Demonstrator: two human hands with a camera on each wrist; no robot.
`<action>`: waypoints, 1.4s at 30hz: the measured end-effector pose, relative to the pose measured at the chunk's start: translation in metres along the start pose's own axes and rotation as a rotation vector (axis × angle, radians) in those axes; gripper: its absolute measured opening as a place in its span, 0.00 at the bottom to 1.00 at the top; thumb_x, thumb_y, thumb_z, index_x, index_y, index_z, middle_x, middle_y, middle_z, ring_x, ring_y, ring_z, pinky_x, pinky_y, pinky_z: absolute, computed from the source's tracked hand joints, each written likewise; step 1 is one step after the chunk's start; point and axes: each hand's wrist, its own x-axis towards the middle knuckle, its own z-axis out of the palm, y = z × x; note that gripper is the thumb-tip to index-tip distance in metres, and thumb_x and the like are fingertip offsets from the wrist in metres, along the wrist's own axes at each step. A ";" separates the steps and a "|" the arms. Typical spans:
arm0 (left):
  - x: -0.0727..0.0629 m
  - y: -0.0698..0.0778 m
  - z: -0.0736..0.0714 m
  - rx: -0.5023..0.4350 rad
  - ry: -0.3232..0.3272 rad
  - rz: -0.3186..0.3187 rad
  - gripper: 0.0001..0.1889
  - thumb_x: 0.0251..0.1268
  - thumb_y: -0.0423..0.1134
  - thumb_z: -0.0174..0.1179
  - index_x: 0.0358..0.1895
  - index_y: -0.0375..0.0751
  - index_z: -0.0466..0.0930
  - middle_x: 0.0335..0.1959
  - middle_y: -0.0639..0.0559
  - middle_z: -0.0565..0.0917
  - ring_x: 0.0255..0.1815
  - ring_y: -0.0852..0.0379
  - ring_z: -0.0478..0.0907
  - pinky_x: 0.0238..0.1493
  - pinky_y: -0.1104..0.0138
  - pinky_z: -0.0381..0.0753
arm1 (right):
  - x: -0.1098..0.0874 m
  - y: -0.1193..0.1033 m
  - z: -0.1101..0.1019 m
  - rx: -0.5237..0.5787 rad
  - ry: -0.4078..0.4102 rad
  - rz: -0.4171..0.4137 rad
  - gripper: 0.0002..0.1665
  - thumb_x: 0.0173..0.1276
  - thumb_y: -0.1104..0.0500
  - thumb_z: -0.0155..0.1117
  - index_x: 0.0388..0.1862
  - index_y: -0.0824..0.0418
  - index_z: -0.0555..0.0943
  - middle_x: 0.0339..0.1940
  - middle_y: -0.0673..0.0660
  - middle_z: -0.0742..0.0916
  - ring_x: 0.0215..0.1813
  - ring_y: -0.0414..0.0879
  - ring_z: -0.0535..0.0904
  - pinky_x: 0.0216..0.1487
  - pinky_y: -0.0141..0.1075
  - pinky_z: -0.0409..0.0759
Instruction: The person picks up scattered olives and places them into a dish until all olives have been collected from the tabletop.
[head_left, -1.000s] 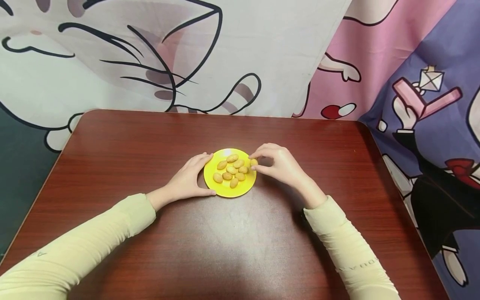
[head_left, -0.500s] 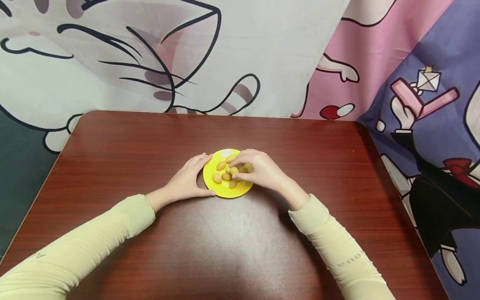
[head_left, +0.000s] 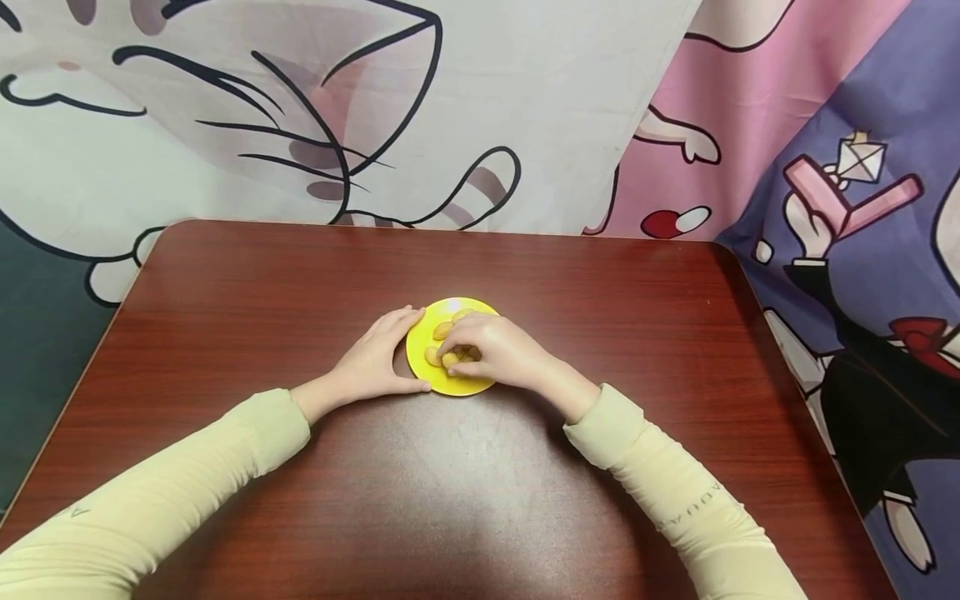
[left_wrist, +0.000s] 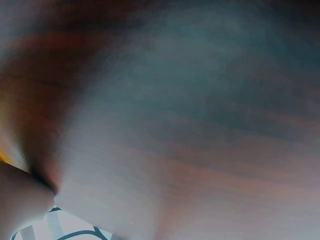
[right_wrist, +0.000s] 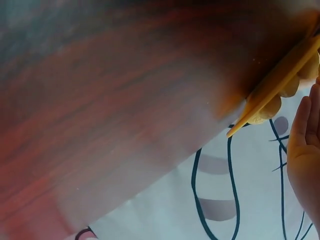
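Note:
A round yellow plate [head_left: 420, 333] bears several small oval yellow-brown pieces [head_left: 442, 331], potato-like in shape. My left hand [head_left: 371, 358] holds the plate's left rim, fingers at the back and thumb at the front. Over the plate, my right hand [head_left: 506, 350] pinches one oval piece [head_left: 450, 360] between thumb and fingertips, low among the others. Some pieces are hidden under this hand. The right wrist view shows the plate [right_wrist: 272, 92] edge-on with lumps along it, beside the right hand [right_wrist: 305, 155]. In the left wrist view only part of the left hand [left_wrist: 22, 200] shows.
The plate stands on a dark red-brown wooden table [head_left: 300, 275] with rounded far corners. A cloth printed with cartoon figures [head_left: 525, 100] hangs just behind the table's far edge and along its right side.
My right hand has moved left and nearer, from the plate's right rim to over its middle, carrying an oval piece. My left hand and the plate stay where they were.

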 end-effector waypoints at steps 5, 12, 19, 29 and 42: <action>0.000 -0.001 0.000 -0.001 0.000 -0.001 0.61 0.51 0.54 0.83 0.85 0.38 0.56 0.85 0.38 0.59 0.87 0.38 0.53 0.82 0.37 0.61 | 0.002 0.001 0.005 -0.032 -0.011 -0.046 0.08 0.68 0.59 0.78 0.45 0.56 0.92 0.51 0.52 0.93 0.66 0.51 0.85 0.74 0.42 0.77; 0.000 -0.001 0.001 -0.007 0.000 -0.003 0.61 0.51 0.54 0.83 0.85 0.38 0.56 0.86 0.38 0.59 0.88 0.38 0.53 0.82 0.37 0.61 | 0.001 0.001 0.006 -0.059 0.003 -0.061 0.05 0.70 0.59 0.76 0.44 0.57 0.92 0.50 0.53 0.93 0.65 0.51 0.85 0.75 0.42 0.77; 0.000 -0.001 0.000 -0.008 0.000 0.000 0.61 0.51 0.54 0.83 0.85 0.38 0.56 0.85 0.38 0.59 0.87 0.38 0.53 0.82 0.37 0.62 | 0.002 0.000 0.007 -0.084 0.009 -0.059 0.05 0.70 0.60 0.76 0.43 0.57 0.92 0.51 0.55 0.92 0.64 0.51 0.85 0.74 0.42 0.77; -0.001 0.000 0.000 -0.009 -0.002 -0.002 0.61 0.52 0.53 0.83 0.85 0.38 0.56 0.85 0.38 0.59 0.87 0.38 0.53 0.82 0.37 0.62 | 0.002 0.001 0.006 -0.066 0.019 -0.029 0.08 0.68 0.58 0.78 0.45 0.56 0.92 0.53 0.55 0.92 0.62 0.49 0.85 0.71 0.40 0.79; -0.001 0.001 -0.002 -0.015 -0.019 -0.008 0.61 0.52 0.54 0.83 0.85 0.39 0.55 0.86 0.38 0.58 0.88 0.38 0.53 0.82 0.37 0.61 | -0.009 0.010 -0.009 -0.028 0.119 -0.009 0.06 0.66 0.62 0.79 0.41 0.57 0.92 0.45 0.51 0.92 0.57 0.49 0.86 0.68 0.42 0.81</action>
